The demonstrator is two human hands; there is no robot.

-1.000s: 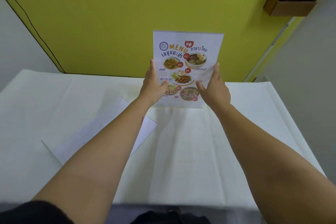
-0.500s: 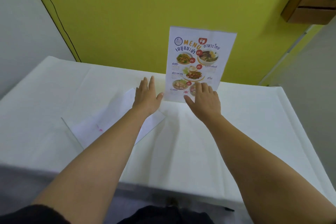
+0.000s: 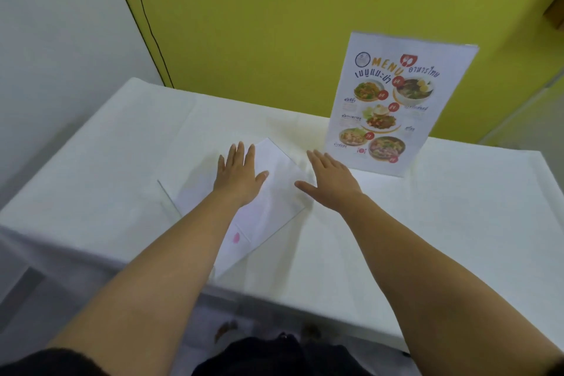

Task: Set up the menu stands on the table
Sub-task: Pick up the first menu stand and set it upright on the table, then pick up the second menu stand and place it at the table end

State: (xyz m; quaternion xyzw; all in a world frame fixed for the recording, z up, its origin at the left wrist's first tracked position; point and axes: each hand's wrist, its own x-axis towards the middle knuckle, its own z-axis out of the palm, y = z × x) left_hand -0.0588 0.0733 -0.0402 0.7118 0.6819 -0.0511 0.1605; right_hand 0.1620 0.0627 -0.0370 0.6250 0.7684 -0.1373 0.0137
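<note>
Still, plenty could slip from here. One menu stand (image 3: 396, 104) is upright near the far edge of the table (image 3: 457, 223), close to the yellow wall (image 3: 274, 9). A second, flat stand (image 3: 244, 207) lies face down on the near side of the upright one, to its left and lying askew. It looks like clear plastic holding a white sheet, with a pink mark showing through near its front corner.

The left hand (image 3: 239, 174) is spread open with the palm down over the flat stand (whether it presses or only hovers I cannot tell) and grips nothing. The right hand (image 3: 331, 183) is open too, with its fingers extended. It is empty, just past the flat stand's right edge and near the foot of the upright one.

Thin, slick plastic lying flush on cloth is hard to get fingers under, so it may slide instead of lifting. A careless sweep of the right hand could knock the upright stand, which looks light and tall for its base.

A white cloth with soft creases covers the table. Left of the upright stand, the yellow wall meets a white wall (image 3: 55, 40), and a dark cable runs down the join.
</note>
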